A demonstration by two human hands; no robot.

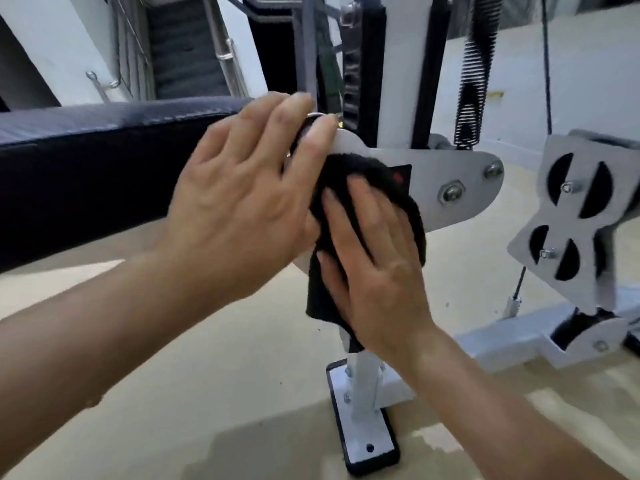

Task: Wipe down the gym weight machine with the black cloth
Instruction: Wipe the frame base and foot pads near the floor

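Observation:
The weight machine has a white bracket plate (450, 188) with bolts, just right of the black padded seat (104, 150). A black cloth (349, 174) lies against the plate's left part and hangs down below it. My right hand (374, 258) presses flat on the cloth with straight fingers. My left hand (242, 199) is beside it, fingers straight, its fingertips touching the plate's upper left edge and a round part there. The cloth's middle is hidden under my right hand.
A white upright post (398, 64) and a coil spring (474, 81) rise behind the plate. A pulley bracket (575, 220) with a cable stands to the right. Below, the machine's foot plate (360, 420) sits on the beige floor. Stairs (183, 46) with a railing lie at the back left.

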